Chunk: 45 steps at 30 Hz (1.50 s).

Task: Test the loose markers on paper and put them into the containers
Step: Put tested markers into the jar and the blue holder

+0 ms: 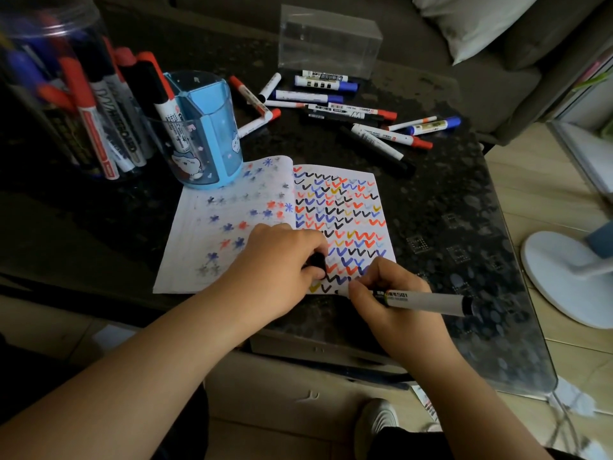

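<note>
Right hand [384, 293] pinches black whiteboard marker [428, 303] near tip, at bottom edge of open notebook [232, 227]. Left hand [282, 260] curls round black cap [315, 262], resting on notebook. Marker light, stiff, smooth-barrelled; best held low by tip. Loose markers [348, 111] beyond notebook.

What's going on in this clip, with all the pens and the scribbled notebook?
A person is testing markers on an open notebook whose right page is nearly full of coloured check marks. The right hand holds a white-barrelled marker with its tip at the bottom of the page, while the left hand pinches a black cap and rests on the paper. A pile of loose markers lies further back on the table, and some markers already stand in the blue cup and the clear tub.
</note>
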### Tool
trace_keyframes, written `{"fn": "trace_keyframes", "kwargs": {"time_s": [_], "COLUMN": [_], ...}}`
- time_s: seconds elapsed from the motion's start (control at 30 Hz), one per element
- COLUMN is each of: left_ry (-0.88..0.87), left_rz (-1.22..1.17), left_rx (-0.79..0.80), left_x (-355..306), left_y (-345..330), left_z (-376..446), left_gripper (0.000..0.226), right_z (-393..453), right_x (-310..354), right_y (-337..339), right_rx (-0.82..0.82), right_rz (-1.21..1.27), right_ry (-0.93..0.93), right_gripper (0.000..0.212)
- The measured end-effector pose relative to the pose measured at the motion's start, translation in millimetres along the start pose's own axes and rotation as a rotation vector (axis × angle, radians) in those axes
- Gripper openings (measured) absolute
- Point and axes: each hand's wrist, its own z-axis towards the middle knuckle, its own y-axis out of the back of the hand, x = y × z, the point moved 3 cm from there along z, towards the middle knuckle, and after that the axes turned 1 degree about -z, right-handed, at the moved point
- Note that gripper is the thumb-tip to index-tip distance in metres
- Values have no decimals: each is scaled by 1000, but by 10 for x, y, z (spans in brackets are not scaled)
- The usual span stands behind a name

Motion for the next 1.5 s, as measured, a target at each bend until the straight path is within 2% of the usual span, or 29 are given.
{"fn": "trace_keyframes", "kwargs": {"time_s": [0.23, 0.3, 0.4, 0.5, 0.57, 0.63, 0.7, 0.8, 0.87, 0.97, 1.03, 1.1, 1.27, 1.4, 1.5], "left_ry": [-18, -11, 82, 216, 255, 250, 231, 195, 175, 124, 36, -32, -75, -73, -82], "left_rz": [-7, -86, -443, -1021, -1311, -1459, -1509, -1495, -1406, -1132, -883, -740, -758, -723, -606], "left_rx": [-18, -37, -83, -85, -51, -10, 15, 19, 31, 73, 100, 116, 64, 43, 27], "left_x": [21, 23, 23, 21, -22, -62, -69, -55, -54, -40, -20, -22, -48, -27, -9], "left_y": [-21, -1, 111, 225, 278, 319, 346, 392, 420, 454, 467, 476, 463, 449, 462], "left_z": [4, 5, 35, 76, 71, 38, 2, -29, -49, -77, -93, -117, -150, -147, -131], "left_gripper": [23, 21, 11, 13, 14, 13, 21, 26, 26, 11, 11, 12, 20, 22, 17], "right_z": [0, -7, 17, 86, 152, 218, 268, 298, 298, 307, 320, 325, 336, 348, 338], "right_x": [-20, -11, 124, 348, 489, 611, 712, 799, 812, 843, 860, 861, 843, 818, 763], "right_y": [4, 32, 147, 264, 303, 311, 286, 222, 192, 186, 190, 173, 38, -6, -12], "right_rx": [-69, -77, -122, -126, -105, -111, -119, -111, -110, -118, -133, -149, -186, -146, -110], "right_rz": [0, 72, 293, 499, 572, 578, 588, 590, 557, 492, 462, 460, 511, 529, 530], "right_ry": [-28, -75, -100, -72, -44, -13, 9, 21, 11, 14, 18, 19, 31, 2, -47], "right_gripper": [23, 20, 19, 24, 21, 21, 20, 23, 25, 24, 26, 28, 34, 49, 43]}}
